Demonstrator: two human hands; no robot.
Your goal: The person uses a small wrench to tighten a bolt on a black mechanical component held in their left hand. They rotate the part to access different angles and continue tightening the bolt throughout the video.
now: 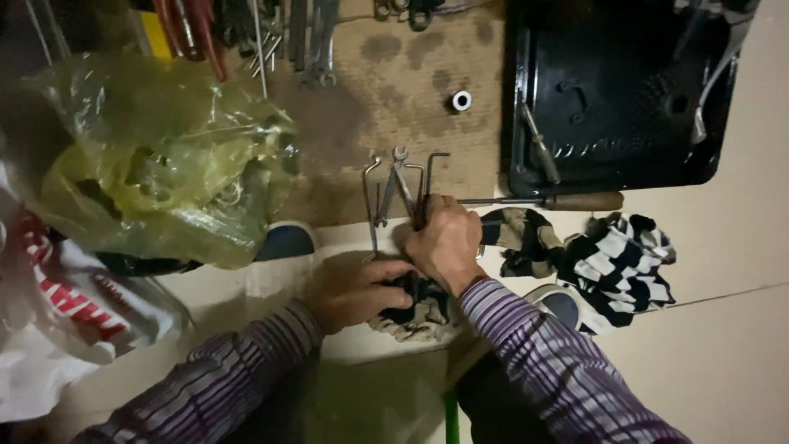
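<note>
Your right hand [444, 242] was closed around a bunch of slim metal tools [399, 187], mostly bent hex keys with a small spanner among them, and you held the bunch upright so that its long axis ran away from you, the bent ends and the spanner head pointing toward the far side of the brown stained mat [394, 74]. The shafts rose out of the top of your fist, above the curled fingers; their lower ends were hidden inside your grip. Your left hand [353, 292] sat just beside and below the bunch, fingers curled onto a dark, dirty rag [415, 316] that lay under both hands; how tightly it gripped the rag could not be told. Right of the bunch, a wooden-handled screwdriver [542, 201] lay crosswise, its shaft pointing at your right hand, its handle toward the black plastic tray [625, 164] beyond it. Below that screwdriver, right of the bunch, lay a black-and-white checked cloth [625, 255]. Left of the bunch sat a crumpled, translucent yellow plastic bag [156, 156] with dim shapes inside it, and further left and nearer to you a white plastic bag with red printing [66, 304]. Beyond the bunch, a small black-and-white ring-shaped part [462, 100] stood on the mat, with more spanners [316, 41] along its far edge.
</note>
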